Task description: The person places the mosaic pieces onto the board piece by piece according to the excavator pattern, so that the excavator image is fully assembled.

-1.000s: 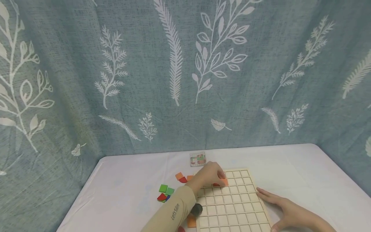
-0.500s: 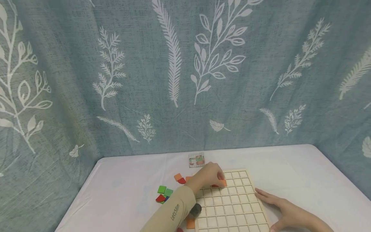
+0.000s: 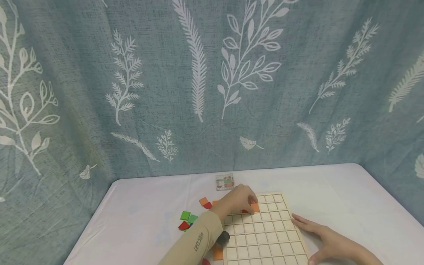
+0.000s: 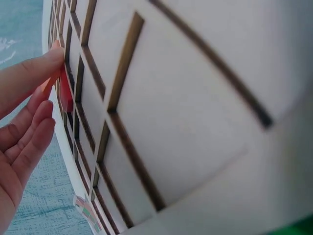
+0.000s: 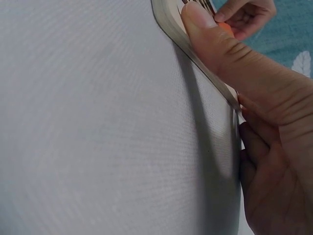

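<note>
While L hand (image 3: 241, 195) pinches orange tile (image 3: 255, 207), R hand (image 3: 331, 241) — spread wide — touches edge of grid bd (image 3: 261, 239).

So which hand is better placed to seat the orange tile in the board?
Probably the left hand: it pinches the orange tile over the board, beside a red piece. The right hand holds no tile; it touches the board's right edge.

A leaf-patterned blue curtain (image 3: 212, 84) hangs behind a white table (image 3: 331, 198)
</note>
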Tool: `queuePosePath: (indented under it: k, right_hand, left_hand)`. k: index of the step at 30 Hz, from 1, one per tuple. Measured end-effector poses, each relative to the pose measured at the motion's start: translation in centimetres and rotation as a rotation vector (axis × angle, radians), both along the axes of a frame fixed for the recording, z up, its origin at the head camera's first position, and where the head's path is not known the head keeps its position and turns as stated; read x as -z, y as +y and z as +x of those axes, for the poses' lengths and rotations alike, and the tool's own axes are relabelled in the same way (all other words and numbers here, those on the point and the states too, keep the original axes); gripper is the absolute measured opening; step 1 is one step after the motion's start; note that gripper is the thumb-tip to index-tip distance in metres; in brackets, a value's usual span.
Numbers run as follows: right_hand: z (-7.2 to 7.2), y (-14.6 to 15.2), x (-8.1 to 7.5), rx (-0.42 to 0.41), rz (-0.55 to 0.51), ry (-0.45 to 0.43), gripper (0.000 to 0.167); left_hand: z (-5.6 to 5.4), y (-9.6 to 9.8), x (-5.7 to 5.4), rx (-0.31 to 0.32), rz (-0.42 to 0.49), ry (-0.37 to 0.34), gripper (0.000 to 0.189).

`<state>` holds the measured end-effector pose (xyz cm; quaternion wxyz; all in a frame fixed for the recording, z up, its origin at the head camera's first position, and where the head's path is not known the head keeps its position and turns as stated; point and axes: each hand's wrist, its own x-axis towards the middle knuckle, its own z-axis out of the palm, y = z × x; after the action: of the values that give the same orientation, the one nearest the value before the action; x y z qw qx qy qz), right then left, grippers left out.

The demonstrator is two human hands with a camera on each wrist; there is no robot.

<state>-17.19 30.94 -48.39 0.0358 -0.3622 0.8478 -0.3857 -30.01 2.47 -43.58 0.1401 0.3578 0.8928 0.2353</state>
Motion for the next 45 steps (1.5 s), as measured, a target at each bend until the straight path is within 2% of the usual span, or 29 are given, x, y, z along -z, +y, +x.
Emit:
queuePosePath:
  k: [9, 25, 31, 37, 41, 45]
  right_hand:
    - [0.0, 0.1, 0.0, -0.015, 0.011, 0.024, 0.097]
    - [0.4, -0.1, 0.0, -0.001, 0.006, 0.026, 0.096]
    - [0.6, -0.2, 0.1, 0.006, 0.005, 0.022, 0.096]
    - [0.7, -0.4, 0.3, 0.009, 0.004, 0.023, 0.097]
    - [0.9, -0.5, 0.2, 0.015, 0.009, -0.001, 0.096]
    - [1.0, -0.4, 0.1, 0.024, 0.018, -0.012, 0.095]
  left_hand:
    - [-0.1, 0.1, -0.3, 0.032, -0.074, 0.028, 0.029]
    - [0.0, 0.1, -0.3, 0.071, -0.082, 0.06, 0.029]
    - [0.1, 1.2, -0.4, 0.069, -0.069, 0.091, 0.028]
    - [0.4, 2.8, -0.3, 0.09, -0.167, 0.165, 0.024]
    - [0.5, 3.2, -0.1, 0.068, -0.185, 0.152, 0.018]
    - [0.4, 3.1, 0.0, 0.088, -0.172, 0.139, 0.017]
